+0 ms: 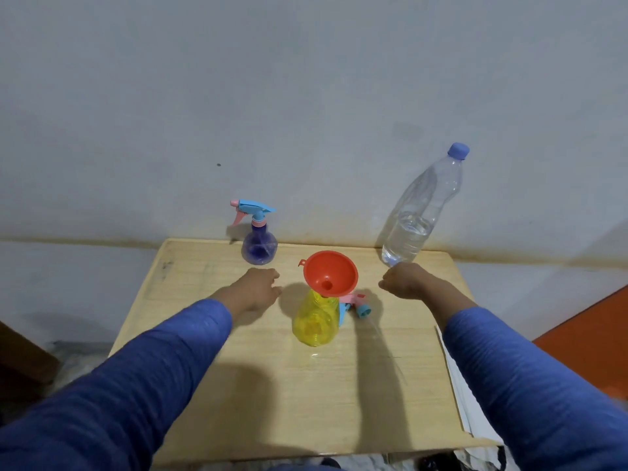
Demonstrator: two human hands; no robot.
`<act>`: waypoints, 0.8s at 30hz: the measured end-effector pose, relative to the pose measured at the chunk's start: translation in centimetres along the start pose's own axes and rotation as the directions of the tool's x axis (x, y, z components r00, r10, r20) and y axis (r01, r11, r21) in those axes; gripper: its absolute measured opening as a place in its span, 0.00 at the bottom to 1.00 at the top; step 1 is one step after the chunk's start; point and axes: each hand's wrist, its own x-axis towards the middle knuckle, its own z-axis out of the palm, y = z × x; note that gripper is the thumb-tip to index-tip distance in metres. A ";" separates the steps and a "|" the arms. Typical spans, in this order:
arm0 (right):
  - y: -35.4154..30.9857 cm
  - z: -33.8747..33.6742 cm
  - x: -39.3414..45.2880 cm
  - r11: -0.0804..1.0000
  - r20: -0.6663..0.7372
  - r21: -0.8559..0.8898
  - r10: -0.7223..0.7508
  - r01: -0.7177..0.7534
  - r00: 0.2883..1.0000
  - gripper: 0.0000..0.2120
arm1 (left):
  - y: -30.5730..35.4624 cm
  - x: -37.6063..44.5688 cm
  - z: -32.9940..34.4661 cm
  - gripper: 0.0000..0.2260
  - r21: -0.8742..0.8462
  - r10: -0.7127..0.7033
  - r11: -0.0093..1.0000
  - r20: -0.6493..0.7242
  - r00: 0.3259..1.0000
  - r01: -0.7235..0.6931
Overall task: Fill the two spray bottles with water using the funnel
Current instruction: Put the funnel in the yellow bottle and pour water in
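A yellow spray bottle (317,322) stands uncapped in the middle of the wooden table (306,396), with an orange-red funnel (331,273) seated in its neck. Its pink-and-blue spray head (361,307) lies on the table just to its right. A purple spray bottle (260,248) with its blue spray head on stands at the back left. A clear water bottle (421,212), blue-capped and partly full, stands at the back right. My left hand (258,290) hovers left of the funnel, fingers curled, holding nothing. My right hand (407,280), also curled, is just in front of the water bottle's base.
The table stands against a pale wall (306,96). A white cloth (467,409) hangs along the table's right edge. An orange-red surface (591,334) lies to the right and dark furniture (20,362) to the left.
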 end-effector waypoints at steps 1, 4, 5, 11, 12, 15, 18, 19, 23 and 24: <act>0.1 -0.6 -0.1 1.000 -0.009 0.007 0.023 -0.023 1.000 0.19 | 0.7 0.3 -1.5 0.21 0.084 -0.003 0.996 0.041 0.999 -0.001; 0.4 -3.0 -0.4 0.990 -0.064 0.096 0.108 -0.102 0.992 0.19 | 2.9 1.0 -5.9 0.19 0.316 0.026 0.948 0.049 0.998 -0.041; 0.7 -3.9 -0.4 0.985 -0.072 0.115 0.135 -0.126 0.988 0.19 | 3.7 1.4 -7.2 0.19 0.370 0.034 0.928 0.033 0.999 -0.043; 2.8 -9.7 -0.8 0.948 -0.088 0.187 0.276 -0.256 0.957 0.26 | 9.8 3.5 -13.5 0.24 0.531 0.139 0.839 0.001 0.990 -0.118; 3.4 -10.7 -1.0 0.937 -0.096 0.217 0.299 -0.273 0.950 0.26 | 11.2 3.7 -14.4 0.24 0.538 0.162 0.833 -0.011 0.987 -0.131; 5.1 -13.3 -1.4 0.933 -0.173 0.242 0.312 -0.267 0.934 0.22 | 16.2 3.9 -16.5 0.26 0.536 0.233 0.827 -0.049 0.971 -0.172; 7.0 -15.5 -2.2 0.953 -0.362 0.204 0.288 -0.226 0.887 0.20 | 21.0 4.8 -17.4 0.27 0.525 0.313 0.820 -0.080 0.946 -0.227; 7.4 -16.0 -2.4 0.957 -0.413 0.210 0.271 -0.199 0.870 0.20 | 22.3 5.2 -17.4 0.28 0.517 0.332 0.821 -0.086 0.939 -0.243; 9.5 -17.0 -1.9 0.951 -0.548 0.296 0.246 -0.090 0.799 0.18 | 27.2 7.1 -16.4 0.29 0.449 0.377 0.845 -0.117 0.919 -0.290; 10.0 -17.0 -1.5 0.941 -0.567 0.332 0.251 -0.061 0.785 0.18 | 28.0 7.8 -15.9 0.29 0.423 0.379 0.856 -0.125 0.917 -0.297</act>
